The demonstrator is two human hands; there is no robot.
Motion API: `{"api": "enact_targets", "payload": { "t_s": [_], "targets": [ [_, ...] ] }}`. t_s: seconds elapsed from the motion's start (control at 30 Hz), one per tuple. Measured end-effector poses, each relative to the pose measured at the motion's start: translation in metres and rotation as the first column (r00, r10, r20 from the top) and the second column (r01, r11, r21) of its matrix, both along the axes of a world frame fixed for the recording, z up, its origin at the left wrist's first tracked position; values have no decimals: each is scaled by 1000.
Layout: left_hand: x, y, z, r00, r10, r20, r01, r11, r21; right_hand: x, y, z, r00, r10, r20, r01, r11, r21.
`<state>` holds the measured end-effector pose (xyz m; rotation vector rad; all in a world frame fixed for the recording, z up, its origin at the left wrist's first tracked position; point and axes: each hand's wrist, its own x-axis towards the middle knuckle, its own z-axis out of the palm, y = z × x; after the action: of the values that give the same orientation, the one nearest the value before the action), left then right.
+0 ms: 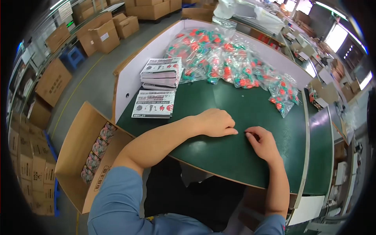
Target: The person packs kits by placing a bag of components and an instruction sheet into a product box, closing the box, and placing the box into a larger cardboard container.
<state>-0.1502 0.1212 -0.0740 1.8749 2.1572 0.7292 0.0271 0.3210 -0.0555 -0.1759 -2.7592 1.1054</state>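
Note:
Both hands rest over the green tabletop [196, 102], a short gap between their fingertips. My left hand [216, 123] has its fingers curled in, with the thumb pointing right; no object shows in it. My right hand [261, 141] is bent with thumb and index tips near each other; nothing can be made out between them. Beyond the hands lies a heap of clear plastic bags [215, 55] with red and green pieces inside. One such bag [282, 94] lies at the right. Stacks of printed leaflets [153, 103] stand at the left of the table.
An open cardboard box [72, 149] with several colourful packs [99, 147] inside stands at the table's left. A low white wall [133, 74] borders the table's left and back. More cardboard boxes [105, 37] and a blue stool [74, 56] are on the floor beyond.

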Motion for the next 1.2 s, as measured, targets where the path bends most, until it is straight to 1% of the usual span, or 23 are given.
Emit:
{"api": "enact_targets", "payload": {
  "t_s": [0.07,0.17,0.37,0.47,0.57,0.6,0.67,0.73,0.8,0.87,0.93,0.97,1.0,1.03,1.07,1.1,1.17,1.2],
  "targets": [
    [-1,0,1,999,0,40,2,999,-46,0,0,1,1000,-3,-3,3,1000,-15],
    [1,0,3,998,23,60,-19,997,-69,-1,-3,4,1000,-24,17,23,999,34],
    [1,-1,5,996,24,85,-15,995,-102,-2,-2,4,1000,-10,5,10,999,31],
    [1,-1,1,997,9,73,-6,999,-32,-1,-4,6,1000,-25,19,25,999,31],
    [2,-2,5,996,19,85,-17,999,-35,-2,-4,7,1000,-10,5,10,999,48],
    [2,-3,7,996,20,89,-16,999,-39,-2,-4,5,999,-33,7,33,998,52],
    [1,-2,2,1000,-10,17,9,999,40,-1,3,-1,998,39,-47,-37,998,52],
    [1,0,-3,999,-38,1,38,992,121,1,8,-3,995,72,-65,-66,993,96],
    [3,3,4,1000,-28,6,28,998,62,1,14,-9,987,114,-114,-96,983,154],
    [3,4,4,1000,-23,5,22,998,63,1,14,-9,994,75,-84,-66,992,106],
    [4,6,1,999,-16,42,12,995,96,1,13,-13,981,26,-192,-21,999,31],
    [6,6,-1,998,-56,28,53,993,105,1,10,-15,979,-11,-205,19,999,40],
    [7,6,-1,1000,-5,15,3,990,144,-2,7,-17,965,-165,-205,134,979,-157],
    [9,9,0,999,52,3,-52,981,185,-6,6,-16,934,-305,-186,227,909,-349],
    [13,13,1,999,34,-17,-30,980,196,-7,10,-8,894,-424,-144,292,796,-530],
    [14,16,1,998,56,-25,-48,970,237,-7,20,0,885,-435,-167,289,794,-535],
    [16,14,-4,995,99,-31,-86,954,288,1,40,27,921,-355,-164,260,869,-421],
    [16,13,-5,994,100,-49,-82,956,280,1,57,37,940,-303,-157,232,905,-357]
  ]
}}
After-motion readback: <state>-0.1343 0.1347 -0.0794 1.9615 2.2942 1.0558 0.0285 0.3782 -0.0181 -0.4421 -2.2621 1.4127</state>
